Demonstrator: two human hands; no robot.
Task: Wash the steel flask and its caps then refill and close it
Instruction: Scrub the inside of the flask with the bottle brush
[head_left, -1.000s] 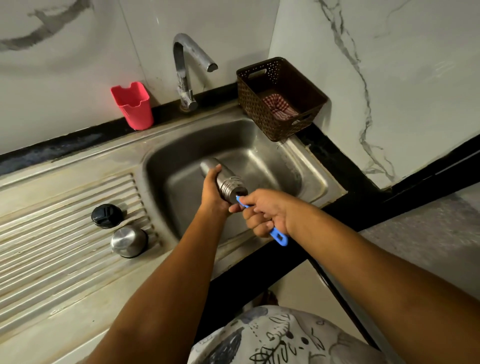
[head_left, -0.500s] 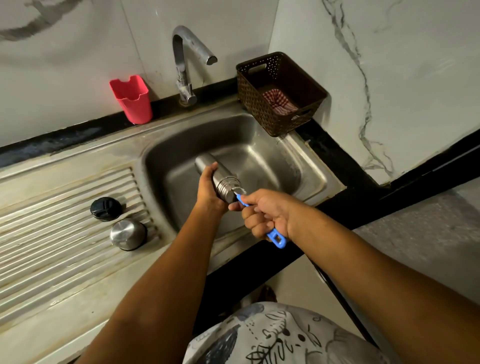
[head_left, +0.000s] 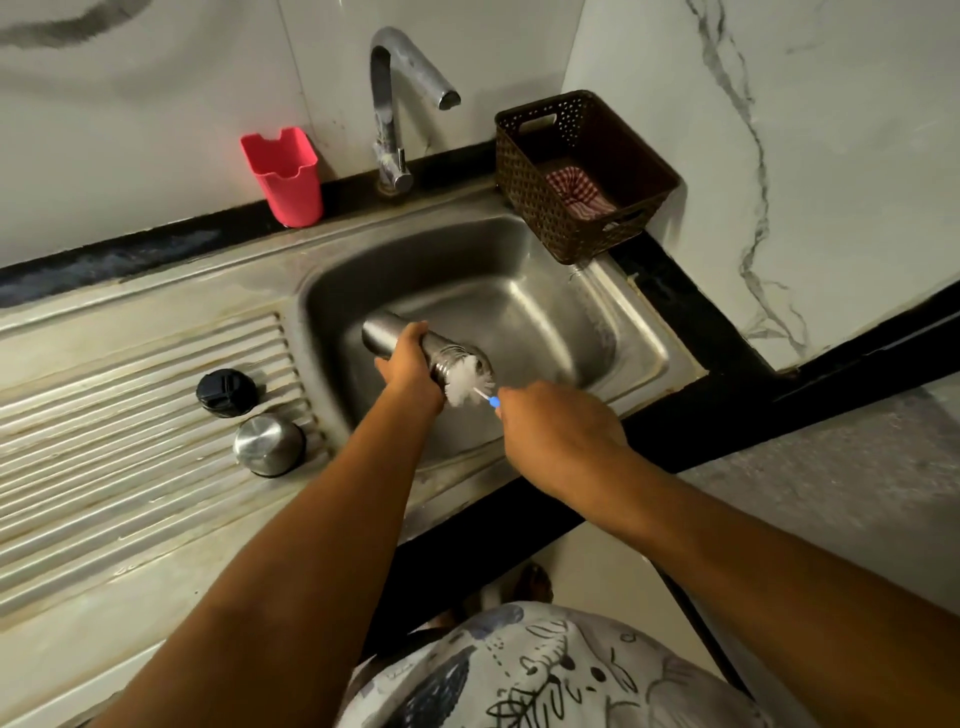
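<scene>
fingers of the left hand (head_left: 410, 364) are wrapped round the smooth cylindrical steel flask (head_left: 382, 332), tilted over the steel sink (head_left: 571, 322). fingers of the right hand (head_left: 556, 431) are clamped on a blue-handled brush (head_left: 467, 382). its fluffy white bristles, earlier hidden inside, are now drawn to the flask's mouth at 4 o'clock. a ribbed black cap (head_left: 226, 392) and a domed steel cap (head_left: 268, 444) are seen at 9 o'clock.

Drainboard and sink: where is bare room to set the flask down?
The ribbed drainboard is bare left of and nearer than the black cap and steel cap. The right half of the sink basin is free. Crowded: around the flask and brush.
</scene>
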